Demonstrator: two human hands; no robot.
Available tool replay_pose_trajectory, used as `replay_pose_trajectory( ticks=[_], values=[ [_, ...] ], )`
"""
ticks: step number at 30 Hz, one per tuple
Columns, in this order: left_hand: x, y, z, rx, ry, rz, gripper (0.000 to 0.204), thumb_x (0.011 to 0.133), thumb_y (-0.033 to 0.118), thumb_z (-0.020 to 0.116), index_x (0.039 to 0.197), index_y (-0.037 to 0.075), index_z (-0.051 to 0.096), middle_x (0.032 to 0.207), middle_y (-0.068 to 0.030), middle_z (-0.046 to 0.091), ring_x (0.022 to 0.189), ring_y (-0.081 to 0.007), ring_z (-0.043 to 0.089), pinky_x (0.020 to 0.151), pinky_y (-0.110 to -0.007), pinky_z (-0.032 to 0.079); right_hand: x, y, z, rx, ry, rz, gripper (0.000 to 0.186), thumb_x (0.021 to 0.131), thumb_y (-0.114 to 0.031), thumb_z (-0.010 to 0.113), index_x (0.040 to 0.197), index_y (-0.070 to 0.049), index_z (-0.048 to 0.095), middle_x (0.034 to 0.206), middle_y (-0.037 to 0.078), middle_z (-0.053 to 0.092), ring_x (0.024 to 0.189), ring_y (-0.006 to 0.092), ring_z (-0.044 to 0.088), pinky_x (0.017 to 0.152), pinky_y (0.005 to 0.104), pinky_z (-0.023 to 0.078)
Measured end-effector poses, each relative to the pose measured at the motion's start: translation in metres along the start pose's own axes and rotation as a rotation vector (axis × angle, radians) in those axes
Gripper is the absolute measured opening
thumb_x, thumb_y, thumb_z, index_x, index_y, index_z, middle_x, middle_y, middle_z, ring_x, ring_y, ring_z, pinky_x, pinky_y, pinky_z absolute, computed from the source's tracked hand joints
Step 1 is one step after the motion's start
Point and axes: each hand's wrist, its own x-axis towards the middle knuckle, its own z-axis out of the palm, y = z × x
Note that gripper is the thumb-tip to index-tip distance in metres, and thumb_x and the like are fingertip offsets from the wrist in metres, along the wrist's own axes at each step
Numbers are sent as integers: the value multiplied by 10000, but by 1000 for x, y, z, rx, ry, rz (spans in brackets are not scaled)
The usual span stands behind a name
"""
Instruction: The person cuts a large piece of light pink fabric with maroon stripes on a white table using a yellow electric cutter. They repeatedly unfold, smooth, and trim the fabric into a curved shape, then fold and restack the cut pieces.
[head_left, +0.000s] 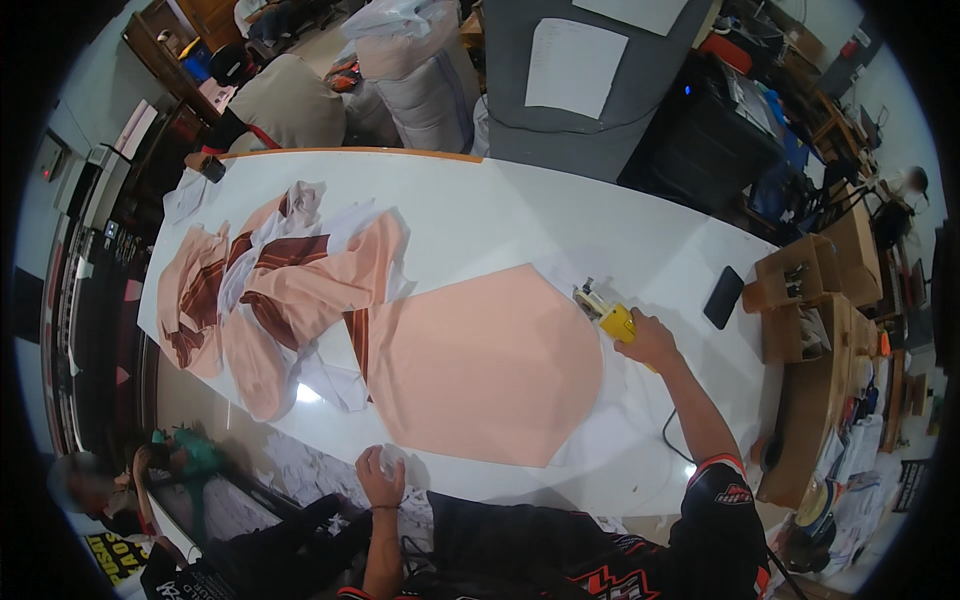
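My right hand (645, 338) grips a yellow electric cutting tool (614, 316), whose metal head sits at the right curved edge of a flat peach fabric piece (480, 365) with white material beneath. My left hand (382, 478) is at the near table edge, just below the piece's lower left, fingers loosely bent and apart, holding nothing visible. To the left lies a rumpled heap of peach fabric (260, 365) with brown striped sections and white backing. A cord runs down from the tool's side over the white table (440, 210).
A phone (722, 297) and cardboard boxes (800, 270) are at the table's right end. Beyond the far edge are a seated person (285, 105), wrapped bundles (410, 80) and a black machine (700, 130). Other people (95, 490) are at the lower left; a long machine (85, 260) runs along the left.
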Motion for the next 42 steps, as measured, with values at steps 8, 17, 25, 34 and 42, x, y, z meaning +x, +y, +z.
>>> replay_pose_trajectory(
  ticks=[8, 17, 25, 34, 42],
  values=[
    [4, 1, 0, 21, -18, -47, 517, 851, 221, 795, 1275, -13, 613, 1266, -222, 601, 1199, -429, 550, 1043, -558, 438, 40, -38, -20, 32, -38, -82, 806, 734, -457, 782, 1394, -59, 546, 1167, 251, 689, 1115, 411, 682, 940, 493, 569],
    [28, 8, 10, 28, 1, -72, 562, 847, 237, 799, 1311, -6, 596, 1322, -229, 554, 1253, -433, 504, 1073, -582, 396, 79, -86, -25, 66, -6, -131, 786, 727, -448, 776, 1383, -71, 563, 1197, 230, 697, 1125, 398, 688, 954, 480, 562],
    [101, 47, 54, 219, 24, -32, 679, 850, 341, 810, 1386, 10, 557, 1332, -265, 555, 1287, -448, 504, 1067, -586, 399, 82, -112, -22, 315, 163, -175, 679, 766, -408, 795, 1302, -17, 652, 1127, 230, 743, 1084, 382, 716, 914, 471, 568],
    [123, 51, 45, -280, -200, -35, 182, 970, 223, 659, 1084, 85, 629, 1001, -200, 723, 813, -469, 684, 728, -554, 546, -86, -20, 28, 1040, 160, 16, 296, 861, -163, 754, 1096, -5, 668, 828, 54, 660, 634, 166, 639, 573, 325, 538],
    [346, -144, -93, -353, 340, -209, 467, 1083, 337, 559, 1357, -41, 566, 1113, -183, 711, 1007, -351, 677, 929, -463, 541, -222, 46, 114, 1215, 202, 448, 296, 882, -238, 751, 1030, -24, 610, 721, 58, 582, 545, 193, 628, 504, 348, 553]
  ],
)
